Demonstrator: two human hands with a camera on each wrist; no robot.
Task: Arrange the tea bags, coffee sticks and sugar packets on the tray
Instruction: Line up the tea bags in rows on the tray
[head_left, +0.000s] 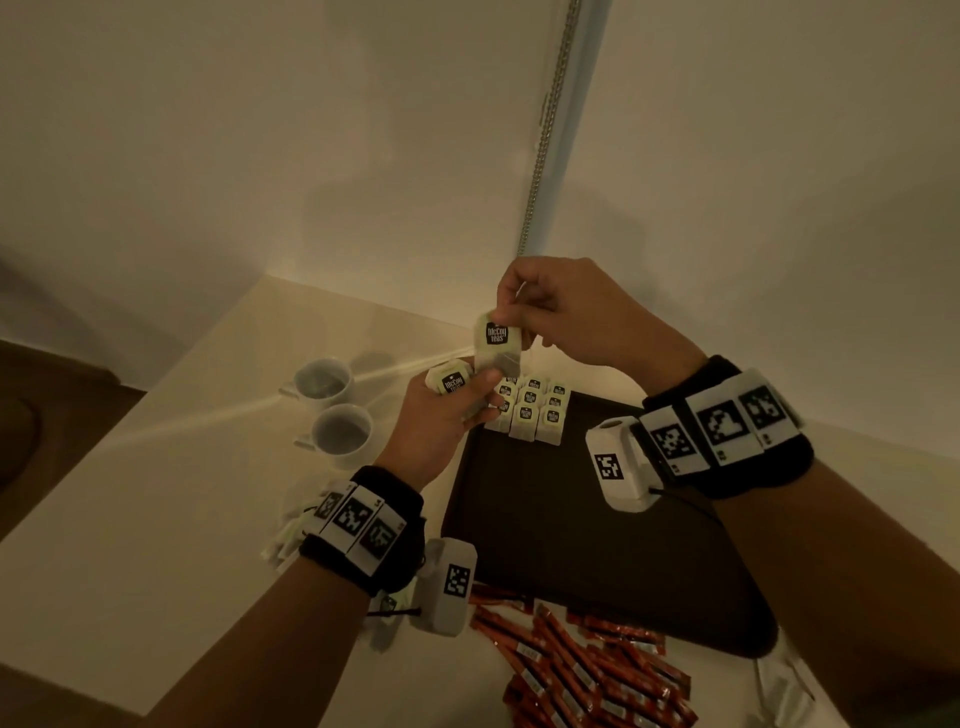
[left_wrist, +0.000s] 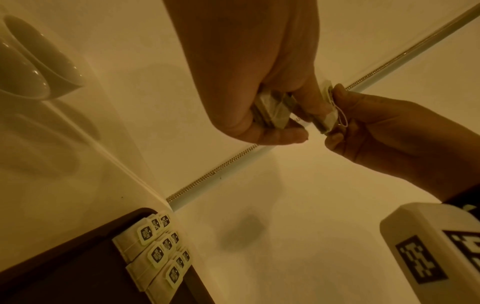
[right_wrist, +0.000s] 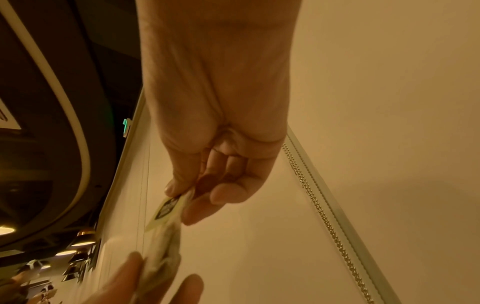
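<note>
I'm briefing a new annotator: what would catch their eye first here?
Both hands meet above the dark tray's far corner: the right hand pinches a labelled tea bag while the left hand grips more tea bags. Neat rows of tea bags fill that corner, and red coffee sticks lie scattered on the table near the tray's front edge.

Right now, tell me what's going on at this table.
A person is sorting tea bags onto a dark tray. The right hand pinches one tea bag by its top, lifted above the tray, while the left hand holds a few more and touches the bottom of the lifted one. Rows of tea bags already sit at the tray's far corner. The orange coffee sticks lie in a loose pile off the tray's near edge. Two white cups stand to the left.
</note>
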